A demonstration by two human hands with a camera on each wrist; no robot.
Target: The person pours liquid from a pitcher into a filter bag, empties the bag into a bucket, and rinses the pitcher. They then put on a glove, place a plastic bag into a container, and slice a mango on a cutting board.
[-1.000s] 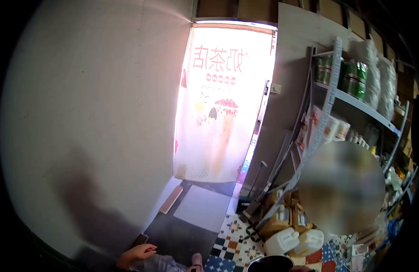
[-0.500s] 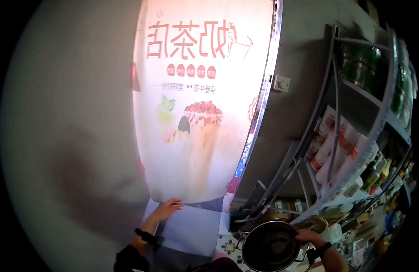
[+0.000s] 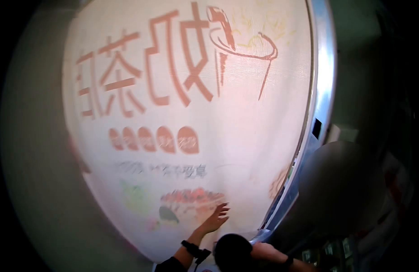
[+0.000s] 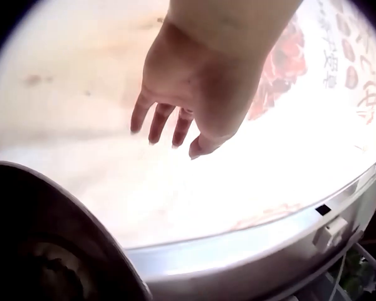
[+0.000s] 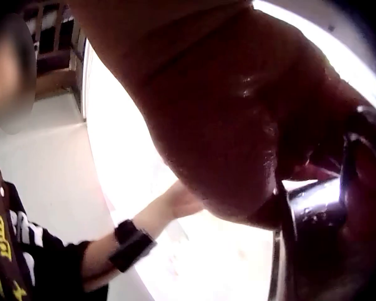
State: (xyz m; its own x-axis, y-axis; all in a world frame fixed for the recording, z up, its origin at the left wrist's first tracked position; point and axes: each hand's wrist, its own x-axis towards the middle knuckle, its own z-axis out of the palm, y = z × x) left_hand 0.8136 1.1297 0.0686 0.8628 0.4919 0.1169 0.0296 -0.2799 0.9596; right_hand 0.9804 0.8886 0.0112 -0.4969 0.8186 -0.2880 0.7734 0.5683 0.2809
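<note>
Nearest, at the bottom and slightly right of the middle, there is a dark metal pot (image 3: 232, 254). The right hand (image 3: 266, 251) grips this pot at its right side, with curled fingers; whether they hold the rim or a handle, I cannot tell. Just left of the pot and a little farther, the left hand (image 3: 216, 220) is raised, its fingers spread slightly apart. Beyond is a pale curtain (image 3: 245, 136) with large reddish characters; whether the left hand touches it is unclear. A shiny metal frame (image 3: 325, 68) borders its right side.
</note>
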